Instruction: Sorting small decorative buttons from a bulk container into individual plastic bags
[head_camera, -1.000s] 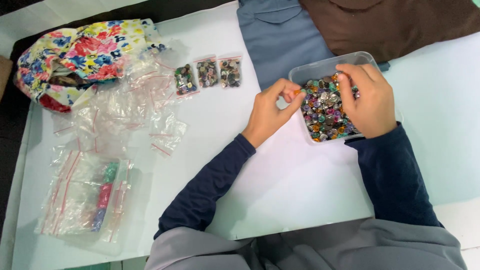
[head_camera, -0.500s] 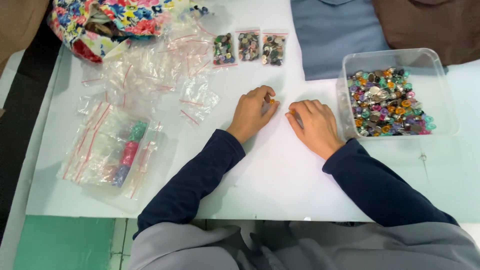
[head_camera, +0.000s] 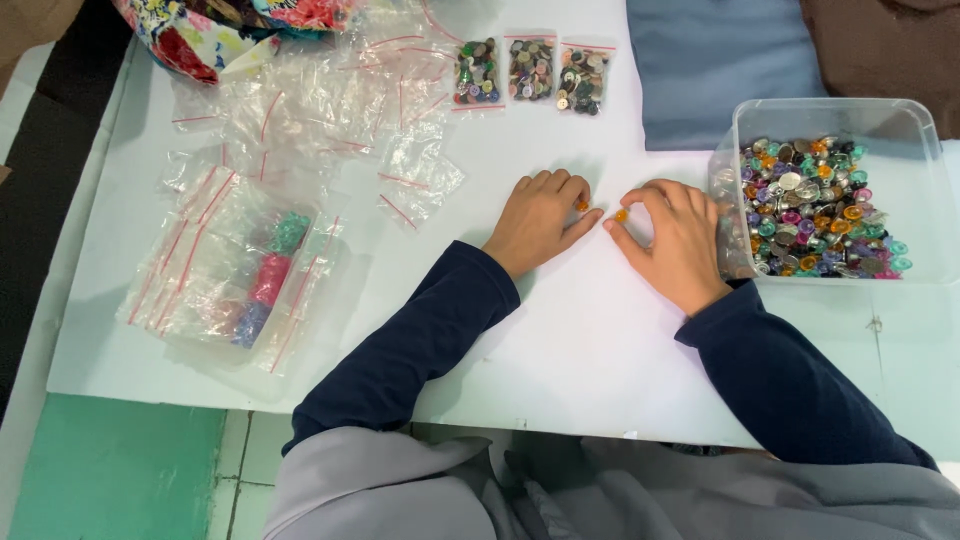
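Where both hands (head_camera: 610, 225) meet, tiny round orange buttons (head_camera: 621, 215).

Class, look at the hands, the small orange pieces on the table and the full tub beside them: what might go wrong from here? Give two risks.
1. The orange bead at the right hand and another under the left hand lie loose on the smooth table; they may roll away.
2. The right wrist is close against the tub; a nudge could spill its heaped buttons.
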